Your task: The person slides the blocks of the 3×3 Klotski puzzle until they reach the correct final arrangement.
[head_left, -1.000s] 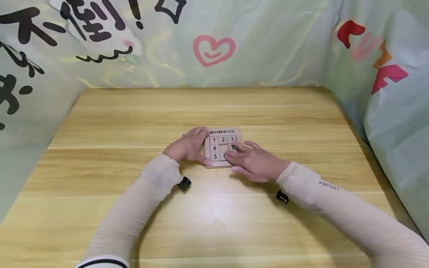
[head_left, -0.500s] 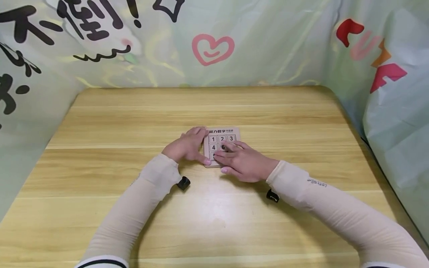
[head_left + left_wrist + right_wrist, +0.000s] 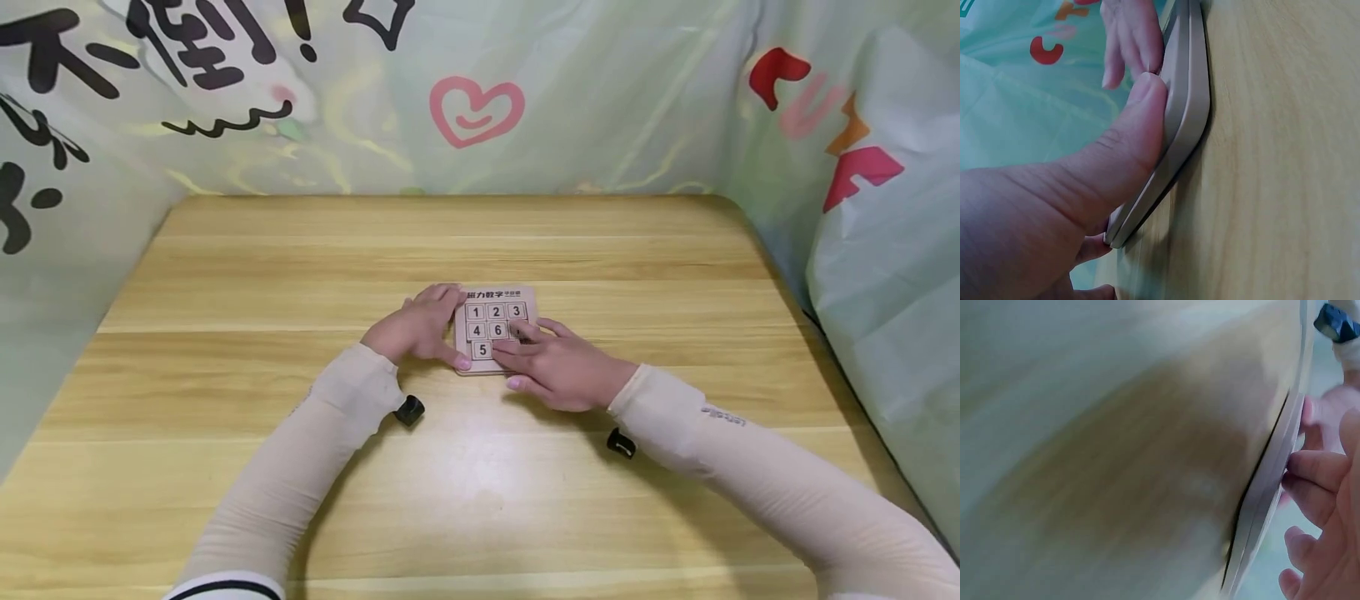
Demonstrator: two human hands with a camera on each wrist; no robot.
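Observation:
A number slide puzzle with a beige frame lies flat mid-table. Tiles 1, 2, 3 fill its top row; 4 and 6 show below them. Tile 5 sits in the bottom row, slightly right of the tile above. My left hand grips the puzzle's left side, thumb at the near corner and fingers at the far one. In the left wrist view the thumb presses over the frame's edge. My right hand reaches in from the right, straight fingers touching the lower right tiles and hiding some.
The wooden table stretches out around both forearms. A pale green printed sheet hangs behind it and along the sides. Black wrist cameras hang under both cuffs.
Tile 6 has gone up from the bottom row to the centre. Tile 5 has slid a little right. The right hand moved left, then back right; the left stayed in place.

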